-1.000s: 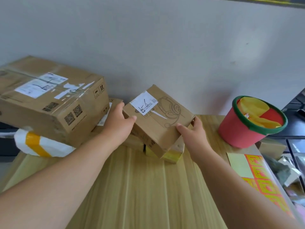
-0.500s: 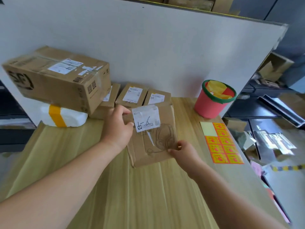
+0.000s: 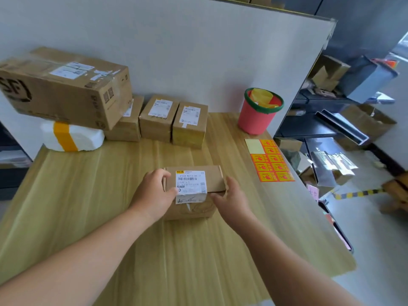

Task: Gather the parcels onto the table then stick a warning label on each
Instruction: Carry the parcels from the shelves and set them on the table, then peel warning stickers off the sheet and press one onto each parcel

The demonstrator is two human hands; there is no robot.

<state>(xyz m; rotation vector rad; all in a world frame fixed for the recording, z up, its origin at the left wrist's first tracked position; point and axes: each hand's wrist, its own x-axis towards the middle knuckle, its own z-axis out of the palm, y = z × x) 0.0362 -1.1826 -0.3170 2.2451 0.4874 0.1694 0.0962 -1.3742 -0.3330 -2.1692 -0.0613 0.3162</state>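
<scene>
- Small cardboard parcel (image 3: pixel 215 178) sits on the wooden table (image 3: pixel 99 195), about mid-table. Its white shipping label faces up and folds over the near edge.
- Left hand (image 3: pixel 154 193) grips the parcel's left end, fingers curled over the top.
- Right hand (image 3: pixel 231 198) holds the right end, fingers wrapped round that corner.
- Sheet of orange warning labels (image 3: pixel 272 164) lies flat by the table's right edge, apart from the parcel.
- Back by the wall: a row of three small boxes (image 3: pixel 157 118), a big carton (image 3: pixel 64 87) resting tilted on a white bagged parcel (image 3: pixel 72 135) with yellow tape, and a pink bucket (image 3: pixel 256 118).
</scene>
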